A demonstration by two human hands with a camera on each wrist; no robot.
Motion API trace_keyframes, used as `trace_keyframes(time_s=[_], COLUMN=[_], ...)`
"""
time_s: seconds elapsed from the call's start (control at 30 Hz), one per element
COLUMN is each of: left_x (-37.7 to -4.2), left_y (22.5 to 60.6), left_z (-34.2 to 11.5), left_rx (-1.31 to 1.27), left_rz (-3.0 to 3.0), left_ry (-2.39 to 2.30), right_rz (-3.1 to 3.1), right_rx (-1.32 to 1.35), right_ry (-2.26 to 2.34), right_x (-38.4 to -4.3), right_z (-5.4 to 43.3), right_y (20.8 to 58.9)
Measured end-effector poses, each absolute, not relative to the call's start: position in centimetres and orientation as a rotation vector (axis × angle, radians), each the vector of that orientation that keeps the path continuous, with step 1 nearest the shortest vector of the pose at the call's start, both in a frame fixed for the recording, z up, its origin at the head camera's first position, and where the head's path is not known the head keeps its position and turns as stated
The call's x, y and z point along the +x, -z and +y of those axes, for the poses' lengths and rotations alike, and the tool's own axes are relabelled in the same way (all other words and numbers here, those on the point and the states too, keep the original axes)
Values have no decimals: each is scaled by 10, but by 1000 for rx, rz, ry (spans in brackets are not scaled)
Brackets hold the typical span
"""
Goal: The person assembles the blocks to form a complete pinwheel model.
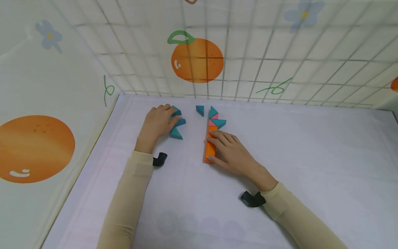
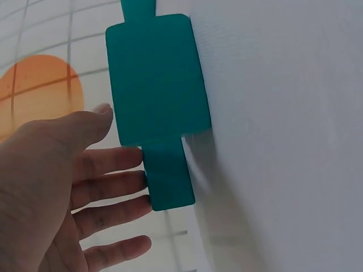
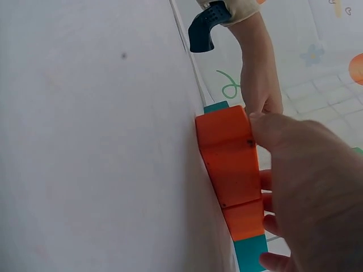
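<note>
In the head view my left hand (image 1: 157, 122) is at a group of teal triangular blocks (image 1: 176, 133) on the left. From the left wrist, its fingertips rest against the edge of a narrow teal face (image 2: 168, 175); the thumb lies beside a wider teal face. My right hand (image 1: 233, 152) rests along a row of orange blocks (image 1: 210, 150), fingertips over its top and thumb at its near end. The right wrist view has the thumb and fingers along one side of the orange blocks (image 3: 232, 170). Pink triangular blocks (image 1: 212, 121) and teal ones (image 1: 213, 111) continue the row's far end.
A single teal block (image 1: 200, 110) lies between the two groups near the back. The white tabletop (image 1: 295, 155) ends against a hanging cloth (image 1: 248, 48) printed with oranges and flowers. Dark wrist cameras (image 1: 252, 199) jut out beside both sleeves.
</note>
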State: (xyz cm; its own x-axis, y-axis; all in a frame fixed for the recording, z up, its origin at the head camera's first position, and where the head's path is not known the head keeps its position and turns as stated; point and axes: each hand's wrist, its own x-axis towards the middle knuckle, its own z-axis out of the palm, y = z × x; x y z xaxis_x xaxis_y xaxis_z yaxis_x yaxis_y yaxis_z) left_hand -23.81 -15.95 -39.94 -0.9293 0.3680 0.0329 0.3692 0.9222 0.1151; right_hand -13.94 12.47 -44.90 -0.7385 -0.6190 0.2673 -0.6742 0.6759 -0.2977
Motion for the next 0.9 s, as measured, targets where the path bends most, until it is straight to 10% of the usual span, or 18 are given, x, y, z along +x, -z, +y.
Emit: trace_keyframes(time_s=[0.9], left_x=[-240], left_y=[424], left_z=[-113], left_rx=[-941], left_rz=[-2924], left_ry=[501], right_rz=[-2758], right_rx=[1079], right_ry=[-620], right_x=[-141], right_z=[125], right_y=[449])
